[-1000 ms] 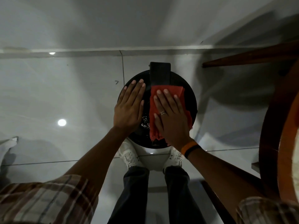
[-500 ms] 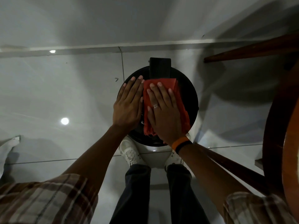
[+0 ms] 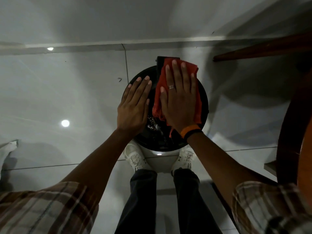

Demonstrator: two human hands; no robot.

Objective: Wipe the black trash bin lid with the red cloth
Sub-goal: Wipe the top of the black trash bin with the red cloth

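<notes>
Floor: glossy pale tiles (image 3: 67, 98) are seen from above, with ceiling lights reflected as bright spots and a white wall met along the far edge.
Bin lid: a round black trash bin lid (image 3: 205, 102) is seen from directly above, standing on the tiles close to the wall, with a black hinge block (image 3: 159, 62) at its far edge.
Red cloth: the red cloth (image 3: 157, 98) is spread flat over the right and far part of the lid, its far end lying over the hinge block.
Right hand: the right hand (image 3: 179, 100) is laid flat on the cloth, palm down, fingers straight and slightly spread; nothing is gripped. A ring is worn on one finger, and orange and black bands (image 3: 191, 130) on the wrist.
Left hand: the left hand (image 3: 133, 107) is pressed open and flat on the bare left side of the lid, just beside the cloth.
Wet marks: small glistening specks (image 3: 152, 125) are seen on the lid between the two hands.
Person: plaid sleeves, dark trousers and white shoes (image 3: 135, 156) are visible at the near edge of the lid.
Furniture: dark wooden furniture (image 3: 287, 132) is seen at the right.
</notes>
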